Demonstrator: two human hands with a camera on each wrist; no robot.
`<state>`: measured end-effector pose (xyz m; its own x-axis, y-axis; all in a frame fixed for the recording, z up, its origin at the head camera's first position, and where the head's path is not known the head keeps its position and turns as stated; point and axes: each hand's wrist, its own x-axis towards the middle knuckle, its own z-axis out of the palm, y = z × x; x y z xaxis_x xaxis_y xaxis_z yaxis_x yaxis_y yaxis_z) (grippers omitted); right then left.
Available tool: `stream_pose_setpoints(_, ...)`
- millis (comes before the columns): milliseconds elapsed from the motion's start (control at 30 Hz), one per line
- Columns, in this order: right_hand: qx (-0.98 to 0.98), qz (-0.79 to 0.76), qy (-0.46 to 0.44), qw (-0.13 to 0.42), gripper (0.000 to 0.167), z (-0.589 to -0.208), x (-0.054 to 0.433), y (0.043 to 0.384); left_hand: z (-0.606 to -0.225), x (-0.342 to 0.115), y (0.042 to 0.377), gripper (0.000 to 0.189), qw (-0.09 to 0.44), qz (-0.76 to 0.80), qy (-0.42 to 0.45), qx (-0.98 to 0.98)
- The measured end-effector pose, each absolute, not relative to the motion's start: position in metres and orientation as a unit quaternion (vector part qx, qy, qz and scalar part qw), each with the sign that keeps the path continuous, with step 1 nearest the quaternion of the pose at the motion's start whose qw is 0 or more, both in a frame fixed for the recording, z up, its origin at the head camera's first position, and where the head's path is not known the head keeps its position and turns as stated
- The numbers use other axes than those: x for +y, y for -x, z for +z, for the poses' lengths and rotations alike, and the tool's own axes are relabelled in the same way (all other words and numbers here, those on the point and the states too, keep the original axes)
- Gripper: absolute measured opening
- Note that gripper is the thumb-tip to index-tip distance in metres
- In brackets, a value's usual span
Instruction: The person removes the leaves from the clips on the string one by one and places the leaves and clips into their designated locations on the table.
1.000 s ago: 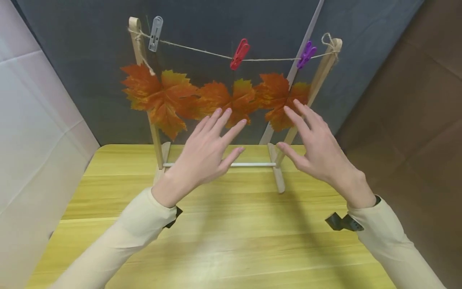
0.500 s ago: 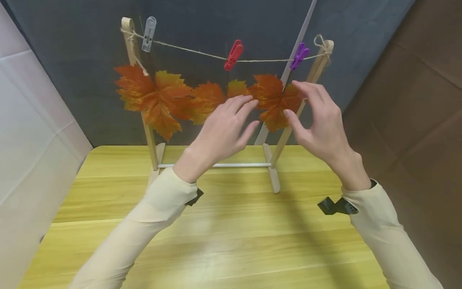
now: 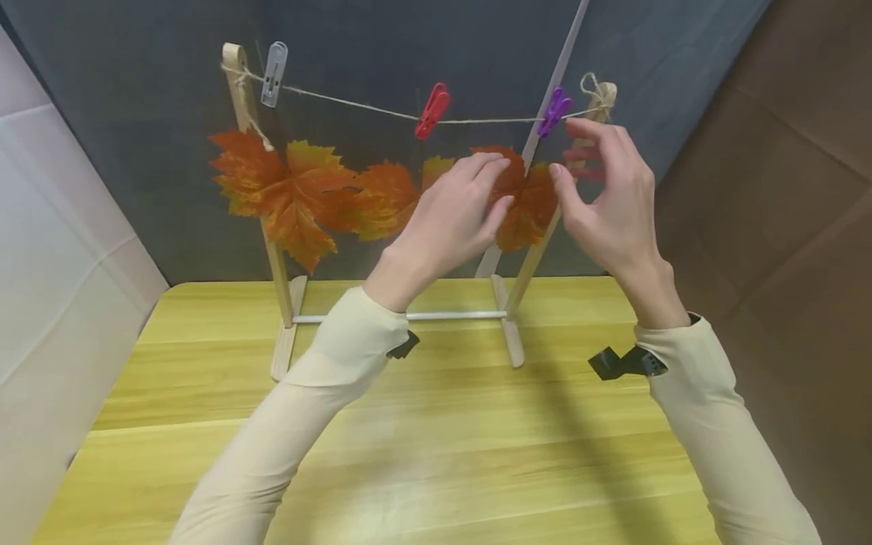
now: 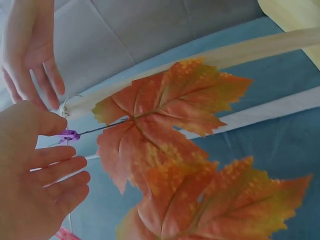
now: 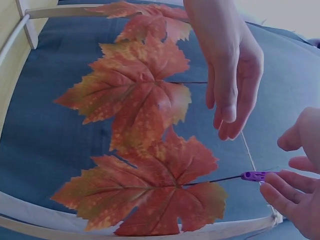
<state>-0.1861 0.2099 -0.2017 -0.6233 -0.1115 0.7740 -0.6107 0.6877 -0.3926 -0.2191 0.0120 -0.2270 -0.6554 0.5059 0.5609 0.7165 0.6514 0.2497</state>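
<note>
My right hand (image 3: 616,197) is raised beside the purple clothespin (image 3: 555,112), fingers loosely bent and thumb apart, with nothing held. My left hand (image 3: 459,208) hovers in front of the right-hand maple leaf (image 3: 527,204), its fingers relaxed and holding nothing. In the right wrist view the purple clothespin (image 5: 254,176) grips that leaf's dark stem on the twine. A red clothespin (image 3: 432,111) and a clear clothespin (image 3: 274,74) sit further left on the twine (image 3: 354,104). The middle leaf (image 3: 388,197), partly behind my left hand, and the left leaf (image 3: 286,193) hang below them.
The twine is tied between two wooden posts (image 3: 527,276) of a stand, joined low down by a white rod (image 3: 456,315). The stand rests on a yellow wood-grain table (image 3: 409,454). Dark cloth (image 3: 354,38) hangs behind it.
Both hands have risen toward the purple clothespin. The left has also moved right, from the middle leaf to the right-hand leaf. Their spread fingers have bent inward. Leaves and clothespins stay on the twine.
</note>
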Motion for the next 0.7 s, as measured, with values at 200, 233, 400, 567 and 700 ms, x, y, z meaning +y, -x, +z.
stream_pose_setpoints(200, -0.833, 0.348, -0.199, 0.381, 0.041, -0.191, 0.207, 0.193, -0.222, 0.023, 0.226, 0.049, 0.225, -0.229, 0.327, -0.889)
stream_pose_setpoints(233, -0.832, 0.349, -0.198, 0.383, 0.040, -0.190, 0.207, 0.195, -0.222, 0.024, 0.227, 0.050, 0.226, -0.228, 0.325, -0.889)
stream_pose_setpoints(400, -0.830, 0.348, -0.191, 0.392, 0.039, -0.183, 0.206, 0.201, -0.221, 0.030, 0.235, 0.051, 0.232, -0.230, 0.318, -0.890)
stream_pose_setpoints(567, -0.845, 0.345, -0.165, 0.374, 0.042, -0.174, 0.205, 0.206, -0.219, 0.038, 0.243, 0.052, 0.228, -0.233, 0.312, -0.892)
stream_pose_setpoints(700, -0.855, 0.344, -0.145, 0.360, 0.043, -0.169, 0.205, 0.209, -0.219, 0.045, 0.249, 0.053, 0.221, -0.229, 0.304, -0.898)
